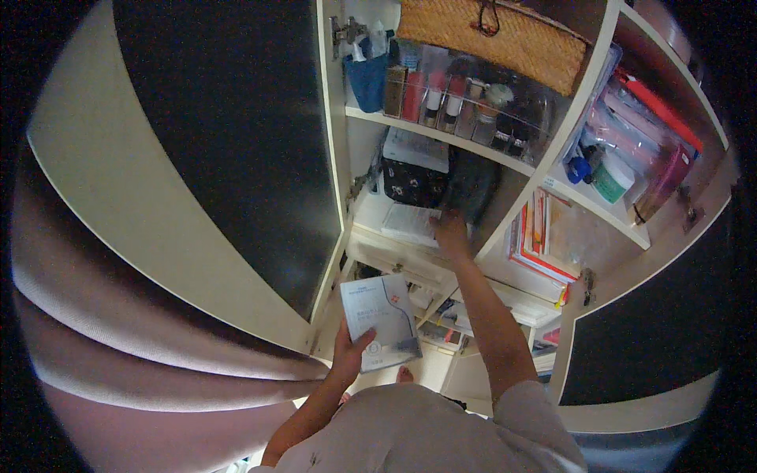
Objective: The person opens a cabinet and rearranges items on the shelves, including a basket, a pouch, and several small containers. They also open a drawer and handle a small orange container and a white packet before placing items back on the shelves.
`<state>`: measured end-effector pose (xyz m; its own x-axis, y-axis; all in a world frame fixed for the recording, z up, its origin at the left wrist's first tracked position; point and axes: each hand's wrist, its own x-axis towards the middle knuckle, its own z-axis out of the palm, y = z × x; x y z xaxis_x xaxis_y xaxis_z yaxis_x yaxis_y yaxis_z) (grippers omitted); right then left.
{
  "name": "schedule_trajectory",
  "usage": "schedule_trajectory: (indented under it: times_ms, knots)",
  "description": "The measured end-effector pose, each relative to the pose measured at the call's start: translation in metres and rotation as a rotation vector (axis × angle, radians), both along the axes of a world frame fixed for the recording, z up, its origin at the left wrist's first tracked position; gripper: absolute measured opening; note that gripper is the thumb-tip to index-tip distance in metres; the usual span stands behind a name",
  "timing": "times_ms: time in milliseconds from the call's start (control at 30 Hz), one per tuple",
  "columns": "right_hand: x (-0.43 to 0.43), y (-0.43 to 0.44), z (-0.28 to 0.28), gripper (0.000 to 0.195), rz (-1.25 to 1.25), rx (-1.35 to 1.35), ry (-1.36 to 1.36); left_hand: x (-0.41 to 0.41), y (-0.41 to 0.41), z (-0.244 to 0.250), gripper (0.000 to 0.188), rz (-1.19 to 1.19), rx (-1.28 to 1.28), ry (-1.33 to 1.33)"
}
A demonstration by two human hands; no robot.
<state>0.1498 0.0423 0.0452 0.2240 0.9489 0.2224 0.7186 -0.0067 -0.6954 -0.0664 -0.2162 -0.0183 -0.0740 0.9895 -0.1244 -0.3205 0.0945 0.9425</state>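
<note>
My left hand holds a white printed book or booklet in front of my body, thumb on its cover. Inside the cabinet's lower compartment, my right hand reaches to the right end of a white book or paper stack lying on the shelf. Its fingertips seem to touch that stack; whether they grip it cannot be told. Behind the stack stands a black patterned bag or box with a white item on top. A dark object is beside it.
Above is a shelf with a clear organizer of bottles, a blue cup and a woven basket. Books and folders fill the right compartment. Open cabinet doors flank me, and a pink curtain hangs left.
</note>
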Motion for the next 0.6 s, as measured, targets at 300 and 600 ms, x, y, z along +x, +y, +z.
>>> schedule_trajectory:
  times_ms: [300, 600]
  knots:
    - [-0.047, 0.05, 0.104, 0.079, 0.267, 0.356, -0.505, 0.001, -0.005, -0.005, 0.042, 0.005, -0.068, -0.012]
    - [-0.033, 0.172, 0.069, 0.076, 0.479, 0.355, -0.772, 0.003, -0.014, 0.012, 0.047, -0.002, -0.056, 0.045]
